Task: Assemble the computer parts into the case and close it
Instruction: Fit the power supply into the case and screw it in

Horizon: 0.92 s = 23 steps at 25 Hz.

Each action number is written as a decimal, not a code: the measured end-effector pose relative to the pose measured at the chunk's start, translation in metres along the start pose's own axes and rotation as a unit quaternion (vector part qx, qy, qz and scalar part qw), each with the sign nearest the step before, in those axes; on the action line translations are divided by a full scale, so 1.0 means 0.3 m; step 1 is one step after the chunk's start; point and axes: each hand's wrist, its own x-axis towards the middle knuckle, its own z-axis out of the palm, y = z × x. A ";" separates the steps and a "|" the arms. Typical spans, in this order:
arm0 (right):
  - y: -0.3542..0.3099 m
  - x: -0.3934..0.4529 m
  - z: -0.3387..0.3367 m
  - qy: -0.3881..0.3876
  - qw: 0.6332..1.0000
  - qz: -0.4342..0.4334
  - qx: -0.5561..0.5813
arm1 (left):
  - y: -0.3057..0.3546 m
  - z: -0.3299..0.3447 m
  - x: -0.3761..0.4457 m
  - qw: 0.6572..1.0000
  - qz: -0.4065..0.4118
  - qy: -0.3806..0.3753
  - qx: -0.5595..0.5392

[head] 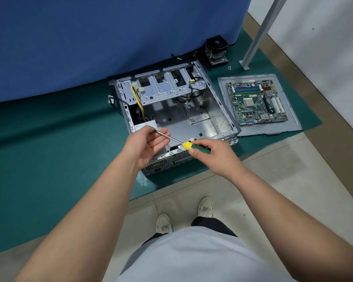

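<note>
Above a green mat spread on the floor, a person stands over an open computer case (171, 106), its main bay bare metal with loose wires (139, 102) at the far left corner. The right hand (214, 155) is wrapped around the green-and-yellow handle of a screwdriver (189, 146), whose long axis runs level from right to left; its metal tip rests in the left hand (149, 143), the fingers loosely curved about the shaft. Whether a screw sits at the tip cannot be told. Both hands hover over the case's near edge.

The motherboard (257, 101) lies flat on the removed side panel (289, 127) near the mat's right edge, just beside the case and to the right of the tool, so the right hand is the nearer one. A cooler fan (216, 50) stands at the mat's far edge by the blue partition (90, 37), with a few small screws (229, 67) close by.

Judging by the empty bay, assembly has barely begun. The board would likely travel leftward over the case's right wall, where open room exists; the dangling wires could snag beneath it.
</note>
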 end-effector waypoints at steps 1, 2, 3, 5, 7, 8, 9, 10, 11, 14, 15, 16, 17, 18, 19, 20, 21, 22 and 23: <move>-0.004 -0.007 0.007 0.006 0.999 -0.011 -0.032 | -0.003 0.000 -0.003 1.000 0.003 0.006 0.006; -0.008 -0.016 0.016 0.009 0.997 -0.025 -0.077 | -0.010 -0.002 -0.010 1.000 0.007 0.012 0.006; -0.011 -0.023 0.024 0.011 0.992 -0.033 -0.122 | -0.018 -0.003 -0.014 1.000 0.009 0.017 0.002; -0.015 -0.040 0.044 -0.012 0.989 -0.020 -0.144 | -0.039 -0.007 -0.035 1.000 0.014 0.023 -0.010; -0.014 -0.066 0.064 -0.084 0.995 0.043 -0.029 | -0.060 -0.011 -0.056 0.999 0.016 0.028 -0.009; -0.012 -0.082 0.076 -0.119 0.988 0.082 0.048 | -0.071 -0.012 -0.067 0.999 0.016 0.030 -0.002; -0.008 -0.101 0.088 -0.145 0.975 0.119 0.117 | -0.085 -0.014 -0.079 0.999 0.014 0.034 0.007; -0.004 -0.122 0.098 -0.163 0.960 0.150 0.174 | -0.102 -0.015 -0.091 0.999 0.011 0.036 0.014; 0.000 -0.142 0.110 -0.174 0.945 0.174 0.216 | -0.122 -0.016 -0.102 0.999 0.008 0.037 0.022; 0.015 -0.196 0.147 -0.194 0.922 0.210 0.259 | -0.185 -0.022 -0.130 0.999 -0.004 0.038 0.038; 0.021 -0.211 0.160 -0.193 0.920 0.217 0.263 | -0.205 -0.025 -0.137 0.998 -0.010 0.038 0.039; 0.027 -0.225 0.173 -0.189 0.917 0.225 0.271 | -0.225 -0.028 -0.143 0.998 -0.018 0.037 0.040; 0.035 -0.240 0.186 -0.183 0.911 0.234 0.284 | -0.246 -0.032 -0.150 0.998 -0.026 0.036 0.042; 0.042 -0.254 0.198 -0.180 0.904 0.244 0.301 | -0.265 -0.036 -0.155 0.998 -0.033 0.036 0.044; 0.052 -0.269 0.209 -0.179 0.896 0.253 0.319 | -0.285 -0.041 -0.160 0.997 -0.042 0.038 0.044; 0.063 -0.283 0.219 -0.179 0.888 0.260 0.335 | -0.303 -0.046 -0.163 0.997 -0.051 0.041 0.040; 0.074 -0.293 0.228 -0.180 0.882 0.265 0.345 | -0.317 -0.052 -0.165 0.997 -0.060 0.046 0.035; 0.085 -0.300 0.236 -0.179 0.880 0.268 0.350 | -0.326 -0.057 -0.165 0.996 -0.068 0.051 0.029; 0.094 -0.303 0.244 -0.176 0.880 0.270 0.349 | -0.330 -0.059 -0.163 0.995 -0.075 0.056 0.026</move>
